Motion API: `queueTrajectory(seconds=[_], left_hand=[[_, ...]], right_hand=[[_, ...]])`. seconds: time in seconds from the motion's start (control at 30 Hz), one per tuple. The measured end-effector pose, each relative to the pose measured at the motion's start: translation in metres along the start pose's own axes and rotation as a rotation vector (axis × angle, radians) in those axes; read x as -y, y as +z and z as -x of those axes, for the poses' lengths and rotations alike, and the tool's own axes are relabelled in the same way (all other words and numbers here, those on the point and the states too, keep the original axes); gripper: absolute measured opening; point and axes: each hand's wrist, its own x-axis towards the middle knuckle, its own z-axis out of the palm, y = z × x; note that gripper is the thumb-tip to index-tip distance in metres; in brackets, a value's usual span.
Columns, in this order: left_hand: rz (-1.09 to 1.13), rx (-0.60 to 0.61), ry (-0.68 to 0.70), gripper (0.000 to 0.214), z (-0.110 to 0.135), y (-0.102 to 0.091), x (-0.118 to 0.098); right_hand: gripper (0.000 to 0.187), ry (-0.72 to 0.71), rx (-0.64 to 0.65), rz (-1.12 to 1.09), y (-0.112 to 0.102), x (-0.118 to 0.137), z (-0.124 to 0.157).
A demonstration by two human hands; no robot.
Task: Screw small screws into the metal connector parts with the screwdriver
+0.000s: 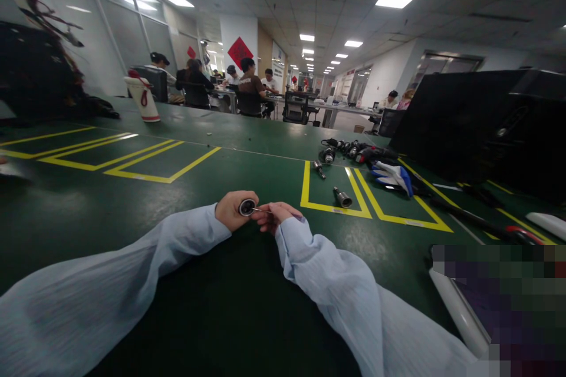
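My left hand (233, 209) is closed around a small round metal part (246, 207) with a dark centre, held just above the green table (186, 188). My right hand (277, 216) is pinched on a thin pin-like tool (260, 210) whose tip touches the round part. Both arms wear pale blue sleeves and rest on the table. Two small metal cylinders (342, 197) lie in a yellow-marked box to the right of my hands.
A cluster of dark metal parts (349, 150) and a blue-white glove (393, 177) lie further right. A large black case (477, 123) stands at the right. A white cup (142, 98) stands far left. Several people sit at desks behind.
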Motion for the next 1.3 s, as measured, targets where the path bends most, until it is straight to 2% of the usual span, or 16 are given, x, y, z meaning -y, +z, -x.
queueTrajectory(seconds=[0.17, 0.3, 0.57, 0.8, 1.1, 1.3], left_hand=[[-0.181, 0.006, 0.0, 0.013, -0.0026, -0.0011, -0.0009], [-0.288, 0.019, 0.029, 0.02, -0.0033, -0.0023, -0.0011], [0.015, -0.025, -0.002, 0.019, -0.0023, -0.0007, 0.0023], [-0.229, 0.005, 0.052, 0.014, -0.0017, -0.0032, -0.0046], [0.064, 0.02, -0.018, 0.012, -0.0003, -0.0008, -0.0043], [-0.067, 0.028, -0.043, 0.012, -0.0018, -0.0001, -0.0035]], right_hand=[[0.015, -0.053, -0.052, 0.09, 0.0012, 0.0019, 0.0029], [0.015, -0.022, -0.049, 0.136, 0.0021, 0.0033, 0.0043], [0.015, 0.008, 0.029, 0.038, -0.0003, 0.0037, 0.0038], [0.016, -0.07, -0.068, 0.184, 0.0041, 0.0028, 0.0067], [0.016, -0.006, -0.003, 0.055, 0.0009, 0.0032, 0.0033], [0.016, -0.071, -0.076, 0.139, 0.0045, 0.0048, 0.0069]])
